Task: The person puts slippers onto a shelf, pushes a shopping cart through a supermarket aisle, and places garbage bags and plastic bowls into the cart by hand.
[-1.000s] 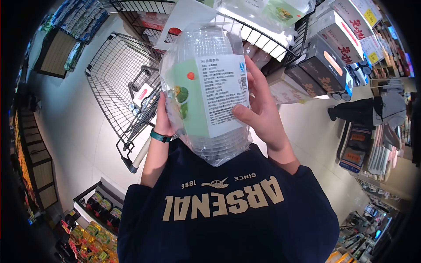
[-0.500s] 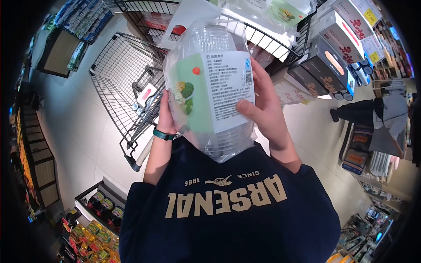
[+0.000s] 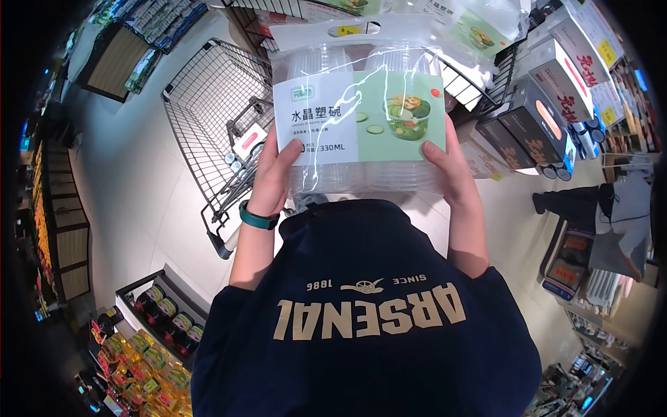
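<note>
A clear bag of stacked plastic bowls (image 3: 360, 118) is held upright before my chest, its white and green label facing me. My left hand (image 3: 273, 170) grips the lower left side, thumb on the front of the label; a dark green band circles that wrist. On the opposite edge, my right hand (image 3: 453, 165) clasps the pack with its thumb on the green part. The fingers of both hands are mostly hidden behind the pack. The bag's top handle, with a slot cut in it, stands up unheld.
An upright wire shopping cart (image 3: 208, 118) stands to the left with a white box inside. Behind the pack, a black wire bin (image 3: 467, 87) holds more bowl packs (image 3: 479, 35). Boxed goods (image 3: 535, 125) are stacked at right. Bottles of yellow oil (image 3: 142, 368) lie at lower left. A person (image 3: 611, 215) stands at far right.
The pack has turned from its text-covered side to its front label, showing two bowl stacks side by side. Both hands now hold opposite edges, and the view has shifted slightly.
</note>
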The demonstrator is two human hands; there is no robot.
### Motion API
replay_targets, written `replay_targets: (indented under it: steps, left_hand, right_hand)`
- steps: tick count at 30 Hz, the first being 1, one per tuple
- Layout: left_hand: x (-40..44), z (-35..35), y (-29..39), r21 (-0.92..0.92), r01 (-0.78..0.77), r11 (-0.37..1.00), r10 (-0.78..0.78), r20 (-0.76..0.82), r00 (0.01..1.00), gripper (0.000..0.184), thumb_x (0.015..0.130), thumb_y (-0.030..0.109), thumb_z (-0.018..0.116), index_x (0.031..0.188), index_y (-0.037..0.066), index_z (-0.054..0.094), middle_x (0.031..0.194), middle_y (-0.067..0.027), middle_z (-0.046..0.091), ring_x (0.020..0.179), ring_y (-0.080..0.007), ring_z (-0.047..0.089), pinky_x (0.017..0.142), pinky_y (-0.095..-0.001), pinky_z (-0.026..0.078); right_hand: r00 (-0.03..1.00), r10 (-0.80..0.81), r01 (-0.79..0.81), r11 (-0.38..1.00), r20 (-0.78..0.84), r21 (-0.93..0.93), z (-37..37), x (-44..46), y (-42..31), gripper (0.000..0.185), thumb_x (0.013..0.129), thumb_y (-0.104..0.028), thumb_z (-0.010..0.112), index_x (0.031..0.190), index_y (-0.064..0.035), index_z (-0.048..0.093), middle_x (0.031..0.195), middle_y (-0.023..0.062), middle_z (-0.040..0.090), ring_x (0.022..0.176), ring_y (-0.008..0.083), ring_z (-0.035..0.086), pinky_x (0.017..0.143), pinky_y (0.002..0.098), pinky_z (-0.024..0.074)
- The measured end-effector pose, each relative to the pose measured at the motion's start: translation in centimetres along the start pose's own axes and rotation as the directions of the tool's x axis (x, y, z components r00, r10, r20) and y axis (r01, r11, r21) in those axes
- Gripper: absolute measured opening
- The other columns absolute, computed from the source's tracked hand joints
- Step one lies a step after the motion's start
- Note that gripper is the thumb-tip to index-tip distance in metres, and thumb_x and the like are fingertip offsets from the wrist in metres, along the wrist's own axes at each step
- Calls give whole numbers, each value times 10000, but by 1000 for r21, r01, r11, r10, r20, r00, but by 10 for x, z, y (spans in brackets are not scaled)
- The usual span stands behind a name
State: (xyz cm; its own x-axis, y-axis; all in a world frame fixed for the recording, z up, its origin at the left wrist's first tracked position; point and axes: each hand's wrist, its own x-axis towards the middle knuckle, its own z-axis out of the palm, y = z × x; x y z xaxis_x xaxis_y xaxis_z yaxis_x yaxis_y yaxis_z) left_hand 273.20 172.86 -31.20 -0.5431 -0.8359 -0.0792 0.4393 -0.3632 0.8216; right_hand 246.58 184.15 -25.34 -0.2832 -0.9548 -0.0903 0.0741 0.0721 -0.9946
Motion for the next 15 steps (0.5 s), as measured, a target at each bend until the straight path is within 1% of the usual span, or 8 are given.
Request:
replay_targets:
  steps: [3, 4, 5, 7, 8, 10, 11, 15]
  left_hand:
    - [-1, 1, -1, 20, -29, 999, 29, -3, 1000, 627, 950, 133, 572, 1493, 11, 281, 1407, -137, 473, 1291, -218, 451, 1097, -359, 339]
    - [-1, 0, -1, -1, -9, 1000, 9, 7, 1000, 724, 894, 97, 622, 1509, 25, 247, 1428, -136, 448, 1310, -225, 434, 1110, -366, 328]
    - [-1, -4, -1, 0, -11, 1000, 11, 4, 1000, 724, 894, 97, 622, 1509, 25, 247, 1428, -136, 448, 1310, -225, 434, 1110, -366, 328]
    - [0, -10, 0, 95, -77, 993, 71, 63, 995, 873, 799, 56, 688, 1526, 45, 205, 1452, -130, 416, 1340, -234, 406, 1129, -372, 303]
    - [-1, -11, 0, 96, -79, 992, 73, 61, 995, 873, 799, 56, 688, 1526, 45, 205, 1452, -130, 416, 1340, -234, 406, 1129, -372, 303]
    - [-3, -7, 8, 242, -93, 966, 66, 118, 991, 985, 718, 30, 727, 1535, 58, 177, 1468, -119, 392, 1365, -240, 377, 1143, -374, 277]
    - [-3, -6, 10, 242, -93, 966, 66, 116, 991, 985, 718, 30, 727, 1535, 58, 177, 1468, -119, 392, 1365, -240, 377, 1143, -374, 277]
    - [-4, -6, 8, 200, -71, 977, 49, 109, 993, 986, 719, 31, 735, 1534, 57, 181, 1463, -117, 397, 1365, -236, 371, 1142, -373, 272]
  right_hand:
    - [1000, 29, -28, 998, -9, 55, 0, -1, -4, 972, 769, -255, 768, 1534, -50, 205, 1506, 147, 326, 1403, 260, 304, 1152, 381, 228]
    - [999, 32, -32, 999, 7, 37, 1, -1, -6, 973, 760, -221, 776, 1529, -51, 206, 1496, 146, 337, 1398, 261, 310, 1148, 383, 239]
    - [999, 34, -35, 999, 22, 18, 1, -2, -7, 974, 750, -188, 784, 1524, -52, 208, 1486, 144, 347, 1393, 262, 317, 1144, 385, 249]
    - [998, 48, -49, 998, 41, 24, -1, -1, -5, 950, 747, -156, 789, 1506, -50, 228, 1454, 139, 378, 1365, 257, 352, 1124, 386, 286]
    - [996, 62, -64, 998, 56, 29, -1, -1, -4, 926, 743, -123, 793, 1488, -47, 249, 1422, 133, 409, 1336, 251, 388, 1105, 387, 322]
    - [998, 53, -53, 998, 36, -22, 3, -2, -5, 888, 751, -113, 791, 1468, -47, 271, 1388, 126, 435, 1299, 241, 424, 1076, 382, 358]
    - [999, 42, -40, 996, 15, -75, 4, -1, -5, 850, 759, -103, 788, 1447, -47, 293, 1354, 118, 461, 1262, 231, 459, 1048, 377, 394]
    - [1000, 21, -19, 997, 18, -79, 6, 3, -3, 831, 766, -111, 792, 1433, -49, 300, 1304, 103, 496, 1217, 215, 495, 1019, 367, 422]
